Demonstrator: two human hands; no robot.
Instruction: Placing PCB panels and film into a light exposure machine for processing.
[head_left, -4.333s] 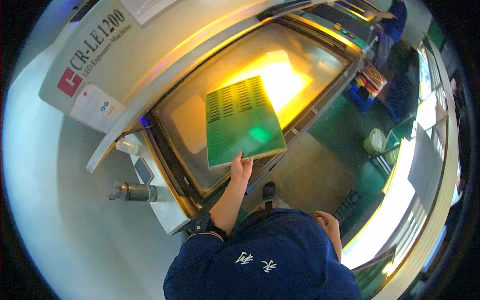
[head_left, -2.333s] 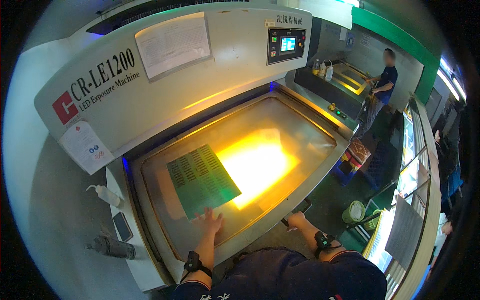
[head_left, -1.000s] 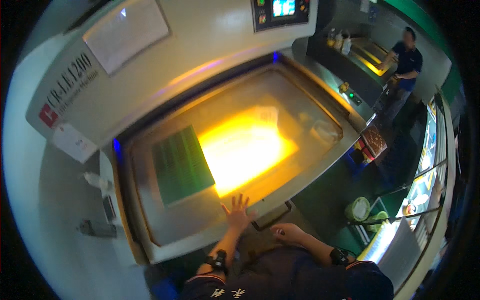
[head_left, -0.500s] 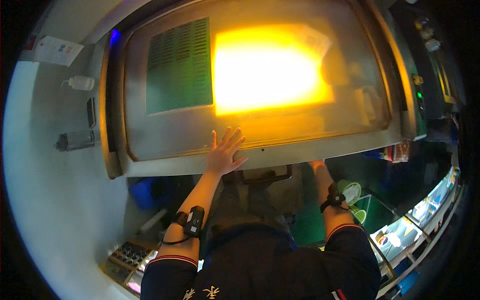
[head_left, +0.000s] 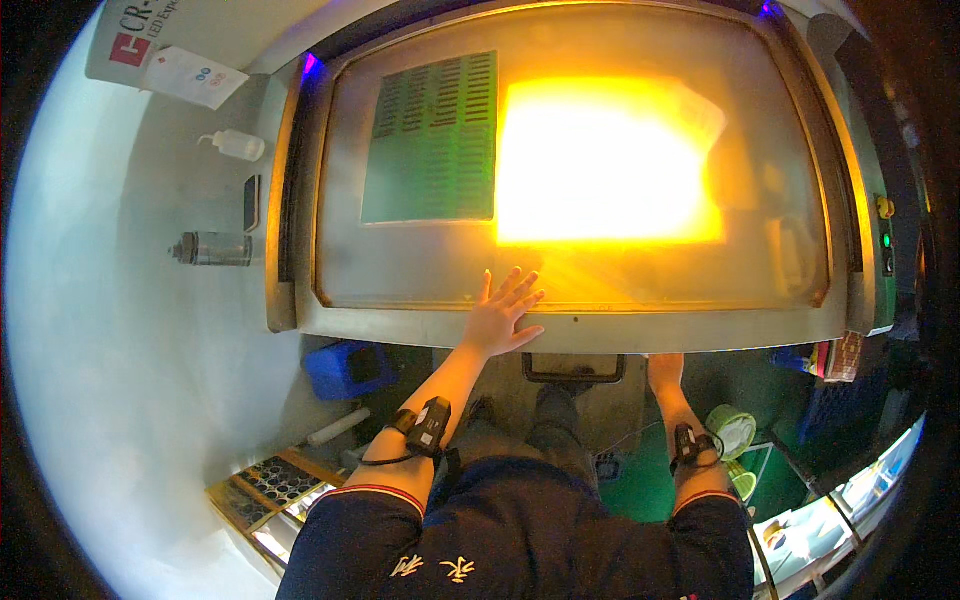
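My left hand [head_left: 503, 314] lies flat with fingers spread on the front rim of a wide framed exposure machine [head_left: 400, 325]. Its fingertips reach onto the hazy clear cover [head_left: 420, 268]. Beneath that cover, on the left, shows a green panel [head_left: 430, 145] with rows of dark marks. Beside it a rectangle glows white and yellow [head_left: 605, 165], too bright for any detail. My right hand [head_left: 665, 371] is at the underside of the front rim, right of a dark handle [head_left: 573, 378]. The rim hides its fingers, so its grip does not show.
At left, a squeeze bottle [head_left: 238, 145], a dark phone-like slab [head_left: 251, 203] and a clear cylinder [head_left: 215, 249] rest on a pale surface. Below the machine sit a blue bin [head_left: 348, 371] and, right, a green basket [head_left: 731, 430]. A control panel with a green light [head_left: 886, 241] flanks the right side.
The head view has shifted, so the machine appears further right. My left hand stays flat on the rim and my right hand stays under it. The glowing rectangle looks a little brighter.
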